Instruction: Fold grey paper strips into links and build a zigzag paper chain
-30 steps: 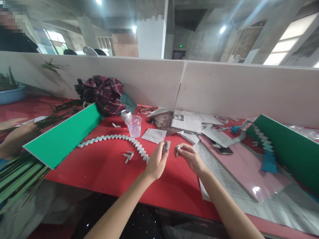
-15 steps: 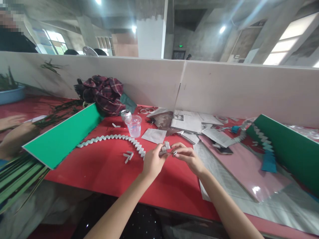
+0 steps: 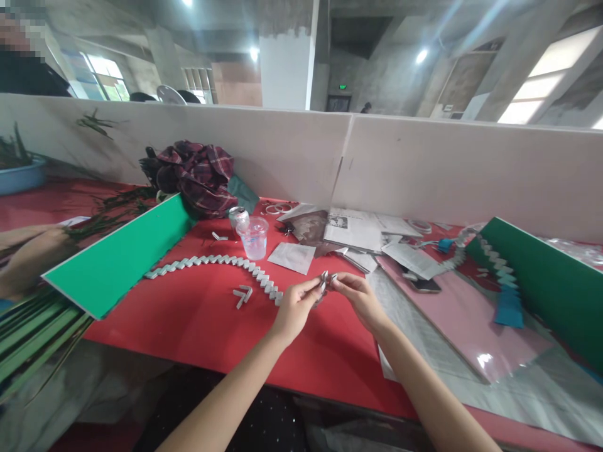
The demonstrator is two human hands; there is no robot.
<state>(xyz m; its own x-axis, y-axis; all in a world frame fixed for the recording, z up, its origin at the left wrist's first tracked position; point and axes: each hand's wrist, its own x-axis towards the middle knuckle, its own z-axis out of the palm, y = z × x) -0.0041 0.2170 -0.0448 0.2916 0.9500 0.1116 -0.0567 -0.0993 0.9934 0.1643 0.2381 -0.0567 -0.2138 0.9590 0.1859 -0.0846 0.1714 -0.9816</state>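
Note:
A zigzag chain of folded paper strips point(image 3: 230, 259) curves over the red tabletop, and its near end runs into my left hand point(image 3: 296, 307). The fingers of that hand are closed around the end of the chain, which they mostly hide. My right hand point(image 3: 360, 298) faces it just to the right, thumb and fingertips pinched together. Small pale shiny spots show at the fingertips of both hands; whether they are nails or paper is unclear. Loose folded paper strips point(image 3: 243, 295) lie left of my hands.
A plastic cup point(image 3: 254, 242) and a can point(image 3: 239, 218) stand behind the chain. Green dividers point(image 3: 127, 251) flank the space. To the right are papers point(image 3: 353, 229), a pink board point(image 3: 461, 314), a phone point(image 3: 425, 285) and another paper chain point(image 3: 497, 260). At left, another person's hands point(image 3: 32, 251) handle green leaves.
My fingertips have turned and risen slightly, and my right hand has shifted a little. The pale folded paper that stood above my left fingers is now mostly hidden.

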